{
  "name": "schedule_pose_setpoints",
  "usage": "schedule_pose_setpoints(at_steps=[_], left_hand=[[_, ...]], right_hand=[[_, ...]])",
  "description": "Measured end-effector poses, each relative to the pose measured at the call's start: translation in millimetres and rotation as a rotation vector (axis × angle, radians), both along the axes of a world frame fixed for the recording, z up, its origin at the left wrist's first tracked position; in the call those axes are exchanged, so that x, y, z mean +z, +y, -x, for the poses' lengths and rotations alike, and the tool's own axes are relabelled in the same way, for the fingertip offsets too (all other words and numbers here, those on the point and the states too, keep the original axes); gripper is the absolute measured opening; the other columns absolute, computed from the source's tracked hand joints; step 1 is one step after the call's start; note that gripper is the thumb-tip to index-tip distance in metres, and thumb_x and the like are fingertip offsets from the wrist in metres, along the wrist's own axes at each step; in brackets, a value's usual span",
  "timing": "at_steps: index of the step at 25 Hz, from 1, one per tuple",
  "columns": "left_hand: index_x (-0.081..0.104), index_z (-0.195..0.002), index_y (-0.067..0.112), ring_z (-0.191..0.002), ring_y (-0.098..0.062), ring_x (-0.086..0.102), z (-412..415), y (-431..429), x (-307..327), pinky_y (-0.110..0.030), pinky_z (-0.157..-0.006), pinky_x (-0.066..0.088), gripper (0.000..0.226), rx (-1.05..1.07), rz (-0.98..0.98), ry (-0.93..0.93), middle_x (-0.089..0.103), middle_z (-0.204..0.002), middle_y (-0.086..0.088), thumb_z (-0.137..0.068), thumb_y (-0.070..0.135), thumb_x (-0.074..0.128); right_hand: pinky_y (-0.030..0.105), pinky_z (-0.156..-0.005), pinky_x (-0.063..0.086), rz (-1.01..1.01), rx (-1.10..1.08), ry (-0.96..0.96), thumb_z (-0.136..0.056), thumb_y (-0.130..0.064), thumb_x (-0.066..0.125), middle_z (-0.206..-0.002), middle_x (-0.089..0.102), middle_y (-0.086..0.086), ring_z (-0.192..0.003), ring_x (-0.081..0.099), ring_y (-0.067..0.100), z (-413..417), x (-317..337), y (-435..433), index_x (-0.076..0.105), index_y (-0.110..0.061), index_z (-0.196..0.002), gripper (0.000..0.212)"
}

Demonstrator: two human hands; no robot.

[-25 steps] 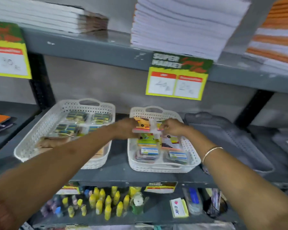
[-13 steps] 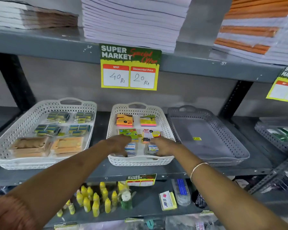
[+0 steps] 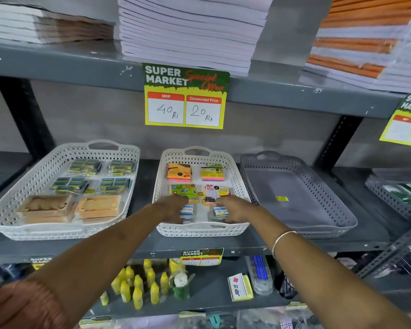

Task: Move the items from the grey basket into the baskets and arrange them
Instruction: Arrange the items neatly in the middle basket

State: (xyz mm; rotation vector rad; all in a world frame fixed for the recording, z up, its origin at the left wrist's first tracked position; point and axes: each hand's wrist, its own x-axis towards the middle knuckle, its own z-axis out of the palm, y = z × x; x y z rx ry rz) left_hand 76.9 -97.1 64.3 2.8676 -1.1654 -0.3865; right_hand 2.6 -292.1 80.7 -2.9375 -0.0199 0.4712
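Both hands rest in the middle white basket point(image 3: 201, 230), long axis running near to far: left hand point(image 3: 173, 207) and right hand point(image 3: 233, 208) each cover a small clear box point(image 3: 217, 211); grip cannot be told. The grey basket point(image 3: 301, 233) sits right.

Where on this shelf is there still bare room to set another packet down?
The grey basket is bare apart from a small yellow sticker. Open shelf strips lie either side of the middle white basket. That basket is crowded: six packs in three rows, with the left hand and right hand on the front pair. The left white basket is full too.
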Motion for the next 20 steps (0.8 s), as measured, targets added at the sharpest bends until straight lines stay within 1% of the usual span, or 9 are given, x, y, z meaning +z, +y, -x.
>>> schedule_pose_setpoints(at_steps=[3, 5, 6, 7, 9, 11, 13, 16, 20], left_hand=[[0.044, -0.122, 0.011, -0.113, -0.030, 0.051, 0, 1, 1, -0.036, -0.096, 0.043, 0.053, -0.001, 0.021, 0.027, 0.053, -0.129, -0.013, -0.079, 0.033, 0.066], [0.040, -0.128, 0.012, -0.119, -0.028, 0.047, -2, 4, 8, -0.036, -0.101, 0.040, 0.066, 0.033, 0.118, 0.100, 0.048, -0.135, -0.010, -0.079, 0.051, 0.062], [0.040, -0.127, 0.012, -0.119, -0.028, 0.047, -5, 4, 13, -0.036, -0.101, 0.039, 0.069, 0.075, 0.200, 0.140, 0.048, -0.135, -0.009, -0.079, 0.058, 0.056], [0.041, -0.126, 0.011, -0.116, -0.028, 0.049, -11, 4, 18, -0.036, -0.099, 0.040, 0.068, 0.120, 0.292, 0.154, 0.049, -0.134, -0.011, -0.080, 0.060, 0.052], [0.040, -0.130, 0.008, -0.118, -0.029, 0.049, -27, 2, 24, -0.036, -0.100, 0.040, 0.060, 0.180, 0.379, 0.092, 0.047, -0.136, -0.014, -0.085, 0.045, 0.056], [0.036, -0.134, 0.006, -0.122, -0.029, 0.046, -45, -3, 21, -0.037, -0.103, 0.039, 0.064, 0.169, 0.324, 0.028, 0.044, -0.138, -0.014, -0.083, 0.033, 0.064], [0.039, -0.130, 0.006, -0.115, -0.028, 0.050, -57, -10, 12, -0.038, -0.096, 0.043, 0.065, 0.134, 0.204, 0.018, 0.048, -0.131, -0.014, -0.077, 0.030, 0.070], [0.042, -0.124, 0.003, -0.109, -0.029, 0.051, -68, -20, -5, -0.038, -0.091, 0.044, 0.064, 0.092, 0.056, 0.021, 0.051, -0.123, -0.015, -0.074, 0.028, 0.074], [0.046, -0.121, 0.002, -0.104, -0.028, 0.052, -79, -22, -11, -0.036, -0.091, 0.046, 0.063, 0.061, -0.018, -0.007, 0.051, -0.120, -0.016, -0.072, 0.030, 0.075]], right_hand=[[0.032, -0.101, 0.042, -0.038, -0.008, 0.029, -0.083, -0.007, 0.068, -0.139, 0.050, 0.014, -0.126, 0.050, 0.030, -1, 2, -1, 0.044, -0.004, -0.138, 0.060], [0.032, -0.104, 0.041, -0.169, -0.081, 0.029, -0.081, -0.012, 0.072, -0.140, 0.050, 0.013, -0.129, 0.049, 0.028, -7, 12, -5, 0.043, -0.003, -0.139, 0.065], [0.031, -0.104, 0.040, -0.236, -0.132, -0.016, -0.081, -0.013, 0.073, -0.140, 0.050, 0.014, -0.128, 0.050, 0.027, -13, 19, -9, 0.044, -0.004, -0.138, 0.064], [0.029, -0.102, 0.041, -0.266, -0.169, -0.083, -0.082, -0.014, 0.072, -0.139, 0.052, 0.014, -0.127, 0.051, 0.026, -21, 24, -12, 0.047, -0.004, -0.137, 0.061], [0.029, -0.101, 0.041, -0.197, -0.178, -0.188, -0.083, -0.016, 0.071, -0.138, 0.052, 0.015, -0.126, 0.050, 0.027, -37, 27, -17, 0.049, -0.004, -0.136, 0.059], [0.033, -0.107, 0.038, -0.093, -0.134, -0.154, -0.080, -0.021, 0.074, -0.143, 0.045, 0.016, -0.131, 0.044, 0.029, -53, 16, -18, 0.043, -0.005, -0.140, 0.069], [0.039, -0.110, 0.037, 0.000, -0.104, -0.051, -0.075, -0.028, 0.078, -0.144, 0.043, 0.015, -0.132, 0.041, 0.031, -68, -1, -20, 0.039, -0.007, -0.142, 0.080], [0.041, -0.108, 0.039, 0.084, -0.083, 0.022, -0.074, -0.031, 0.078, -0.144, 0.044, 0.014, -0.129, 0.045, 0.031, -82, -19, -23, 0.037, -0.009, -0.142, 0.082], [0.040, -0.107, 0.040, 0.067, -0.073, 0.024, -0.073, -0.024, 0.079, -0.143, 0.043, 0.013, -0.128, 0.045, 0.029, -88, -22, -27, 0.036, -0.010, -0.141, 0.082]])
